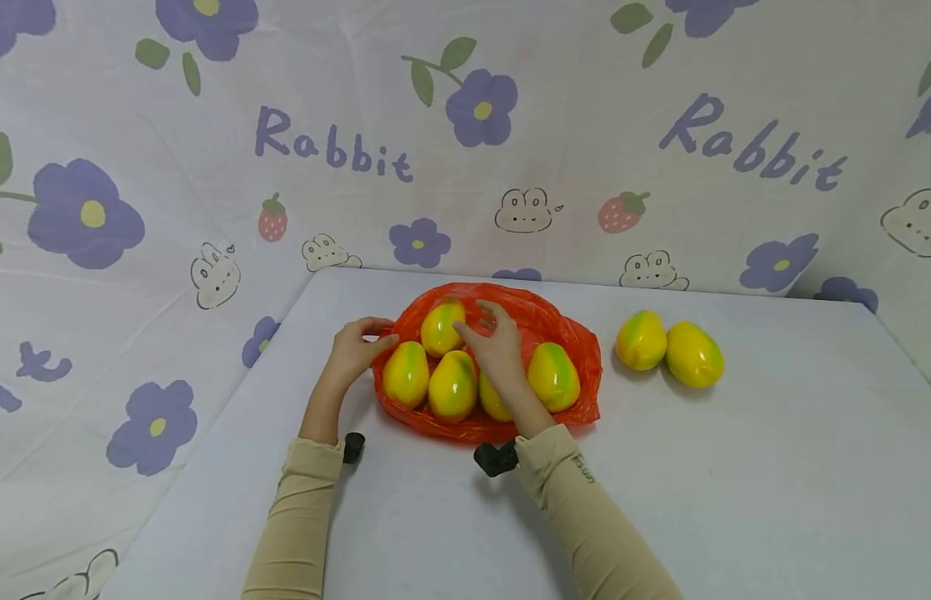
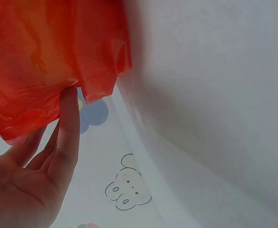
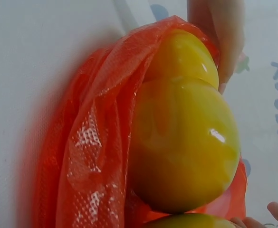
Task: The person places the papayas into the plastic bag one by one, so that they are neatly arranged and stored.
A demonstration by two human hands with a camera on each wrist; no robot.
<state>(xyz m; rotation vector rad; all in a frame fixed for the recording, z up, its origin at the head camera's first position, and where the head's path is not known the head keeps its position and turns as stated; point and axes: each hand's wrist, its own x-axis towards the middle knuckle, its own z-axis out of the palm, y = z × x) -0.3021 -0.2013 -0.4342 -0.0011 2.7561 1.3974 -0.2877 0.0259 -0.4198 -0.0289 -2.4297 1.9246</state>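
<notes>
A red plastic bag [image 1: 588, 367] lies spread on the table with several glossy yellow mangoes, streaked green, inside it. At its left rim my left hand [image 1: 352, 350] pinches the plastic; in the left wrist view the fingers [image 2: 68, 123] reach up against the bag's edge. My right hand [image 1: 498, 346] is over the middle of the bag, thumb and fingers spread. Its thumb overlaps the rearmost mango [image 1: 441, 327] in the head view. Under the right forearm another mango [image 1: 495, 400] is partly hidden. The right wrist view shows a front mango [image 3: 186, 142] close up.
Two more mangoes, one at the left [image 1: 641, 340] and one at the right [image 1: 694, 355], lie side by side on the table [image 1: 773, 467], right of the bag. A patterned cloth [image 1: 450, 183] hangs behind the table and along its left side.
</notes>
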